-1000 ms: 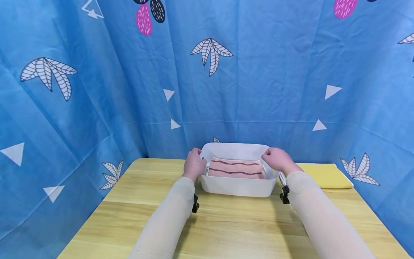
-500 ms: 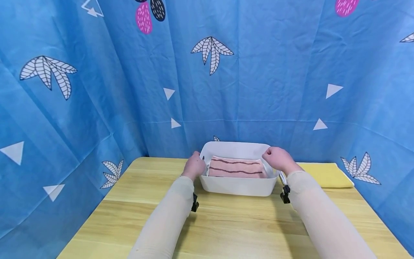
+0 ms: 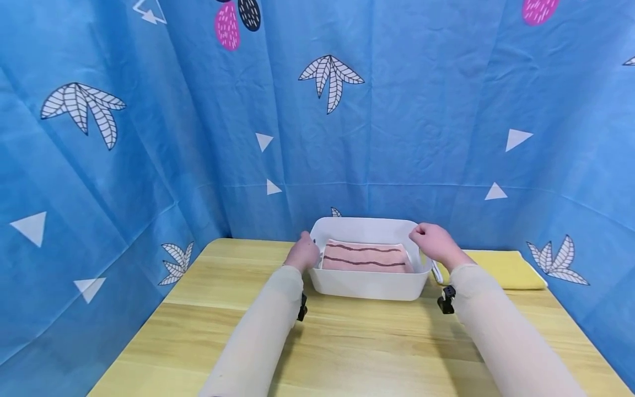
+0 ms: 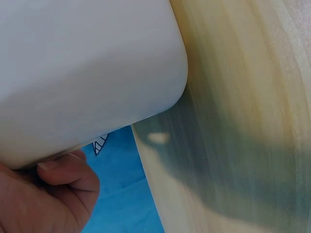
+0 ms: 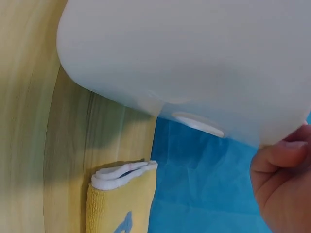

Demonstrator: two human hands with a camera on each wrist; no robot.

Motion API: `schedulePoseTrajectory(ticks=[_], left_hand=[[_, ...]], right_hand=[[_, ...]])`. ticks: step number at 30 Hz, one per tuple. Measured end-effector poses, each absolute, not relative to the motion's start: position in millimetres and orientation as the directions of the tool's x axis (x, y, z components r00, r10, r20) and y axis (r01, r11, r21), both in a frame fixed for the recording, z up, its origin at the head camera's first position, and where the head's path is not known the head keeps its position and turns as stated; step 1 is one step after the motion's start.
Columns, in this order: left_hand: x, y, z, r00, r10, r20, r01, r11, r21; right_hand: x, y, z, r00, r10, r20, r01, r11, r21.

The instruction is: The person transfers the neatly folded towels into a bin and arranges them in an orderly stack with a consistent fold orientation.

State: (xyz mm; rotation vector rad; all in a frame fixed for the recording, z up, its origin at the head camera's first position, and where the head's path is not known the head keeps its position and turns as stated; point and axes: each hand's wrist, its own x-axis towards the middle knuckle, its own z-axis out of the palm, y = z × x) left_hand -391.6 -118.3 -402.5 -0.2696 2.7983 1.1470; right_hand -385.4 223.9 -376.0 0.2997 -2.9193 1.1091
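Observation:
A white plastic bin (image 3: 367, 285) stands at the far side of the wooden table, with a pink folded towel (image 3: 364, 258) with wavy brown stripes inside. My left hand (image 3: 302, 252) grips the bin's left end; in the left wrist view its curled fingers and thumb meet the bin's edge. At the far right corner, my right hand (image 3: 435, 242) pinches the rim. The right wrist view shows the thumb against the edge, beside the slot-shaped handle hole (image 5: 199, 124). Fingertips of both hands are partly hidden in the head view.
A folded yellow towel (image 3: 506, 269) with a white edge lies right of the bin. Blue patterned curtains (image 3: 421, 110) hang behind the table and along both sides. The wooden table (image 3: 367, 342) extends in front of the bin.
My left fingers have curled in at the bin's left end. My right hand has shifted slightly outward along the rim. The head view has turned a little; the bin stays about where it was.

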Motion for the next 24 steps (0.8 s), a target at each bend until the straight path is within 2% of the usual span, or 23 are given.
schedulePoseTrajectory(ticks=[16,24], left_hand=[[-389,-118,-404,-0.981,-0.123,-0.151,-0.193,0.715,0.672],[-392,-119,-407,-0.986,-0.105,-0.132,-0.167,0.716,0.678]], right_hand=[[-378,245,-383,-0.989,-0.127,0.070,-0.140,0.711,-0.689],[-375,261,-393,-0.991,-0.097,0.096,-0.136,0.761,-0.634]])
